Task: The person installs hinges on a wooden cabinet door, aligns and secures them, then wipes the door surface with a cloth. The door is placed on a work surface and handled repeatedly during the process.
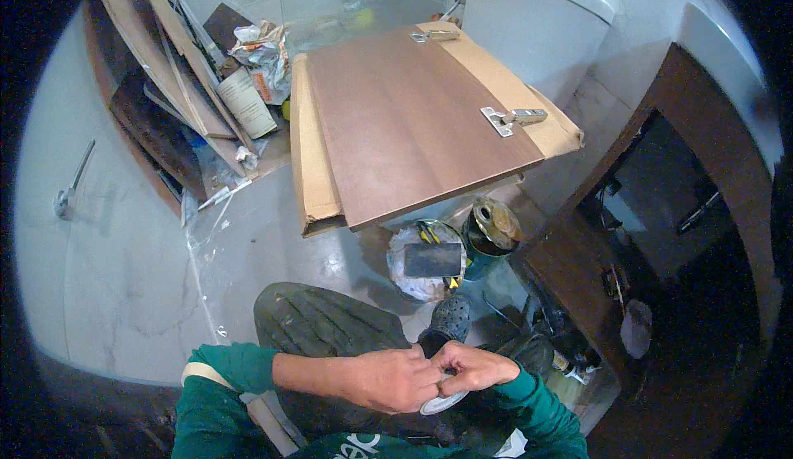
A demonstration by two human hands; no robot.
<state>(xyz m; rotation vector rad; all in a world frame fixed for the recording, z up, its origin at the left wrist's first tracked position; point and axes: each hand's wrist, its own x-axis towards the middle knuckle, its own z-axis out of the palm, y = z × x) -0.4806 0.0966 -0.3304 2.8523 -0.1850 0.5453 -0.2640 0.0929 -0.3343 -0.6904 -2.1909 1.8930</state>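
Observation:
My left hand (396, 379) and my right hand (477, 369) meet over my lap, both with closed fingers. Between and under them shows a white round roll (444, 402), like a roll of tape, mostly covered by the fingers. My right hand grips it; the left fingers pinch at its edge, and what lies in them is hidden. Ahead of my knees lies a brown cabinet door (405, 120) with two metal hinges, one the near hinge (512, 118). The door rests on a cardboard box (318, 153).
A tub (402, 286) bears a dark flat block (433, 260) and yellow-black tools. Beside it stands an open dark can (494, 232). Long boards (157, 54) lean at the far left near crumpled bags (263, 54). A dark brown cabinet frame (570, 294) stands at the right.

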